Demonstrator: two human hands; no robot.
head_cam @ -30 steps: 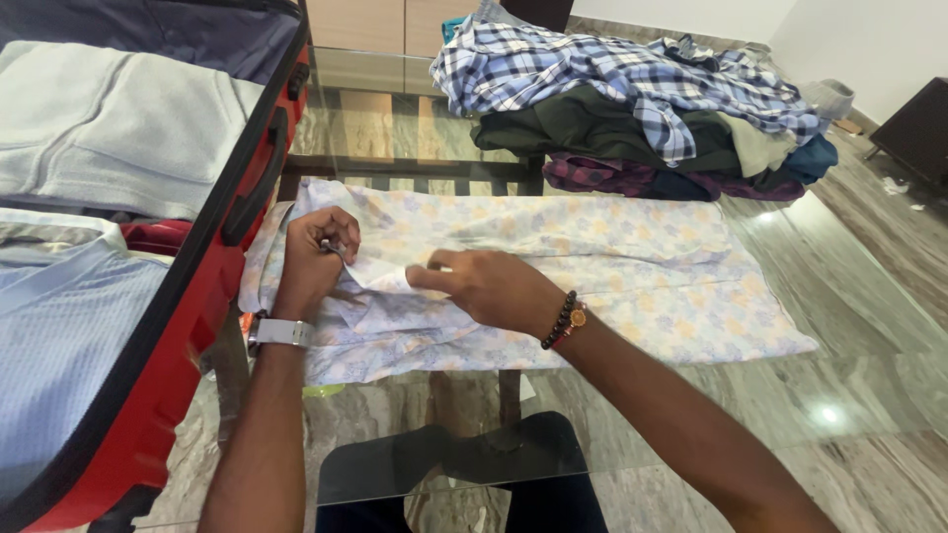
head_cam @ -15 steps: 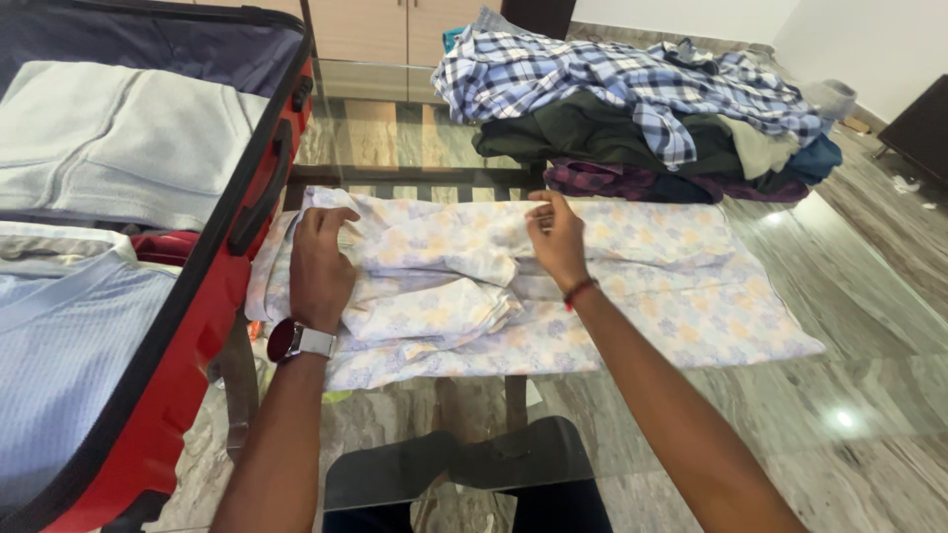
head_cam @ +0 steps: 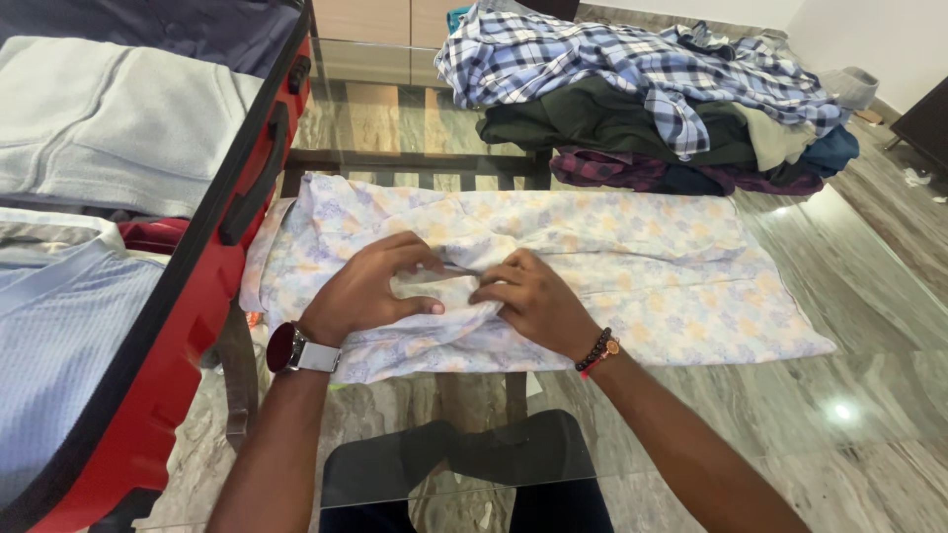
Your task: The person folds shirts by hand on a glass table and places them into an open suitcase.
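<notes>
A pale floral shirt [head_cam: 642, 266] lies spread flat across a glass table [head_cam: 869, 395]. My left hand [head_cam: 380, 286], with a watch on the wrist, pinches a bunched fold of the shirt near its left middle. My right hand [head_cam: 533, 301], wearing a beaded bracelet, grips the same fold from the right. The fingertips of both hands nearly meet over the crumpled cloth.
An open red suitcase [head_cam: 212, 296] with folded grey and light blue garments stands at the left, against the table edge. A pile of plaid and dark clothes [head_cam: 642, 99] sits at the back of the table. A dark chair seat [head_cam: 454, 459] shows beneath the glass.
Both hands have come together at the middle of the shirt. The left hand moved right from the collar end, the right hand came down from the far edge.
</notes>
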